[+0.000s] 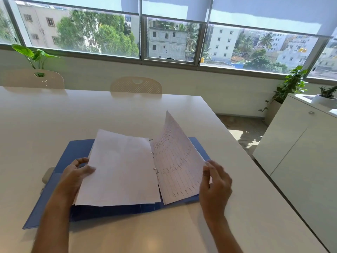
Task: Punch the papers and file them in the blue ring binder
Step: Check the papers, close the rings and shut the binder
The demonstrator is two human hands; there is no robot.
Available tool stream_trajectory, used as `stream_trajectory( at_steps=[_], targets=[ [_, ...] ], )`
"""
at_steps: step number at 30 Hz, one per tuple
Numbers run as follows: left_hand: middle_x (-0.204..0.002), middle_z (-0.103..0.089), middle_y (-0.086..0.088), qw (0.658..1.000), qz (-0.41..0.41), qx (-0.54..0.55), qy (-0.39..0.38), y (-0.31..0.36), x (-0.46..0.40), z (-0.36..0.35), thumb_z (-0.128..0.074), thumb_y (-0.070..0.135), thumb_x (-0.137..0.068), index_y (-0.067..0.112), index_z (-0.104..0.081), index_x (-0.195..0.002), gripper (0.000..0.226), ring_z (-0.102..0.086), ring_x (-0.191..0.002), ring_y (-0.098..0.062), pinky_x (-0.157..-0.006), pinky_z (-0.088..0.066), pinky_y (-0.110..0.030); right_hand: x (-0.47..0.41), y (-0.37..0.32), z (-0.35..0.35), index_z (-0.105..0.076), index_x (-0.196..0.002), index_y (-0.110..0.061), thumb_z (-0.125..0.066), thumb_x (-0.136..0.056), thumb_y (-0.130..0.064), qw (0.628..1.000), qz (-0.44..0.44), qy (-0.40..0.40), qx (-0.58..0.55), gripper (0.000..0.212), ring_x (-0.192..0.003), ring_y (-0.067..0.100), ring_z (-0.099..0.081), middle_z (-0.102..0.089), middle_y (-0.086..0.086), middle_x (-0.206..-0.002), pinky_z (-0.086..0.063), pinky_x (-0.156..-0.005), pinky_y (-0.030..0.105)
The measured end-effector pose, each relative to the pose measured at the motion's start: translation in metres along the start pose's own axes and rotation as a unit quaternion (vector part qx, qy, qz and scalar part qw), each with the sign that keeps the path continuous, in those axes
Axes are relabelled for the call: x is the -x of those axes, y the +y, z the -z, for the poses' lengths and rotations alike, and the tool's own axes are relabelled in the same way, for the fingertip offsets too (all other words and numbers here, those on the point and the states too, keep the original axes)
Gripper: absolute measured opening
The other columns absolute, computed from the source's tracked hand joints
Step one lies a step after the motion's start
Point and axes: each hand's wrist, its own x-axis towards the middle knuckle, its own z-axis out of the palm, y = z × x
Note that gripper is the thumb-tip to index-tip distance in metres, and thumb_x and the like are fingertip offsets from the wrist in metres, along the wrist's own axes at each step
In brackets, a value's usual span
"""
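Note:
The blue ring binder (76, 148) lies open on the white table in front of me. Two metal rings (152, 154) show at its spine, with sheets threaded on them. A blank white sheet (120, 168) lies over the binder's left half, and my left hand (76, 172) pinches its left edge. A lined, handwritten sheet (176, 161) stands tilted up on the right half. My right hand (215, 183) holds that sheet's lower right edge between thumb and fingers. A grey hole punch (47, 177) peeks out beside the binder's left edge, mostly hidden.
The white table (109, 110) stretches away to two beige chairs (136, 86) at its far side. A white cabinet (300, 152) with a potted plant stands to the right, across a strip of floor. Windows run along the back wall.

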Motion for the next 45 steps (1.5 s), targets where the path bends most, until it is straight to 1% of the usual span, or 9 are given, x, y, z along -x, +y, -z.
stream_trajectory(
  at_steps=[5, 7, 11, 17, 23, 26, 33, 39, 45],
  targets=[
    [-0.102, -0.067, -0.010, 0.999, -0.026, -0.019, -0.025, 0.003, 0.006, -0.002, -0.056, -0.002, -0.087, 0.032, -0.065, -0.115, 0.044, -0.066, -0.081, -0.036, -0.057, -0.057, -0.037, 0.016, -0.080, -0.015, -0.070, -0.089, -0.015, -0.062, -0.089, -0.014, 0.986, 0.081, -0.049, -0.138, 0.008, -0.075, -0.002, -0.055, -0.072, -0.006, -0.085, -0.057, -0.068, 0.034],
    [-0.105, -0.068, -0.007, 0.999, -0.016, -0.022, -0.023, 0.005, 0.010, -0.005, -0.060, 0.021, -0.091, 0.027, -0.075, -0.101, 0.019, -0.067, -0.080, -0.032, -0.051, -0.056, -0.030, 0.021, -0.108, -0.022, -0.071, -0.089, -0.018, -0.057, -0.092, -0.020, 0.975, 0.107, -0.082, -0.174, 0.014, -0.074, 0.001, -0.061, -0.073, -0.008, -0.087, -0.053, -0.072, 0.029],
    [-0.092, -0.070, -0.014, 0.994, -0.012, -0.109, 0.003, 0.007, 0.009, -0.010, -0.045, 0.070, -0.079, 0.023, -0.080, -0.082, 0.058, -0.065, -0.076, -0.035, -0.063, -0.054, -0.038, 0.032, -0.141, -0.038, -0.069, -0.084, -0.020, -0.055, -0.094, -0.021, 0.955, 0.172, -0.156, -0.186, 0.017, -0.069, 0.009, -0.063, -0.073, -0.007, -0.084, -0.047, -0.074, 0.026],
    [-0.085, -0.074, -0.019, 0.998, 0.010, -0.057, -0.026, 0.004, 0.009, -0.006, -0.061, 0.064, -0.072, 0.016, -0.078, -0.085, 0.053, -0.071, -0.070, -0.036, -0.056, -0.056, -0.040, 0.045, -0.156, -0.055, -0.069, -0.107, -0.016, -0.035, -0.101, -0.044, 0.881, 0.243, -0.382, -0.140, 0.044, -0.091, 0.017, -0.066, -0.072, 0.002, -0.110, -0.042, -0.091, 0.034],
    [-0.081, -0.075, -0.015, 1.000, 0.021, -0.013, 0.015, -0.001, 0.008, -0.010, -0.079, 0.017, -0.070, 0.008, -0.076, -0.076, 0.011, -0.072, -0.063, -0.031, -0.050, -0.056, -0.033, 0.012, -0.115, -0.039, -0.068, -0.114, -0.025, -0.054, -0.090, -0.050, 0.903, 0.074, -0.375, -0.198, 0.037, -0.087, 0.002, -0.062, -0.071, -0.008, -0.109, -0.044, -0.087, 0.024],
    [-0.075, -0.075, -0.012, 0.999, 0.003, -0.006, 0.045, -0.003, 0.004, -0.008, -0.071, 0.014, -0.079, 0.010, -0.075, -0.071, 0.010, -0.071, -0.059, -0.027, -0.051, -0.054, -0.030, -0.019, -0.059, -0.024, -0.063, -0.123, -0.021, -0.060, -0.091, -0.041, 0.945, -0.020, -0.324, -0.041, 0.037, -0.103, 0.010, -0.063, -0.068, -0.004, -0.119, -0.048, -0.096, 0.036],
    [-0.061, -0.055, -0.010, 0.995, 0.057, 0.026, 0.084, -0.003, 0.001, 0.000, -0.056, 0.023, -0.079, 0.007, -0.054, -0.066, 0.021, -0.051, -0.057, -0.031, -0.059, -0.039, -0.036, -0.028, 0.039, 0.008, -0.046, -0.132, -0.015, -0.046, -0.084, -0.070, 0.820, -0.197, -0.412, 0.344, 0.073, -0.119, 0.025, -0.048, -0.051, 0.007, -0.129, -0.041, -0.093, 0.040],
    [-0.078, -0.062, -0.009, 0.995, 0.003, -0.007, 0.103, -0.003, 0.001, -0.006, -0.056, 0.015, -0.084, 0.010, -0.062, -0.076, 0.011, -0.056, -0.065, -0.024, -0.056, -0.041, -0.032, -0.018, 0.039, 0.007, -0.053, -0.122, -0.016, -0.056, -0.086, -0.058, 0.835, -0.189, -0.398, 0.330, 0.055, -0.114, 0.024, -0.050, -0.057, 0.004, -0.120, -0.045, -0.090, 0.037],
    [-0.092, -0.066, -0.005, 0.996, -0.014, 0.020, 0.088, -0.007, -0.004, -0.004, -0.058, 0.003, -0.085, 0.027, -0.065, -0.096, 0.027, -0.061, -0.072, -0.022, -0.054, -0.049, -0.032, -0.019, 0.043, 0.006, -0.059, -0.087, -0.012, -0.070, -0.082, -0.038, 0.892, -0.282, -0.340, 0.097, 0.028, -0.078, 0.022, -0.062, -0.065, 0.000, -0.083, -0.048, -0.066, 0.033]
  ],
)
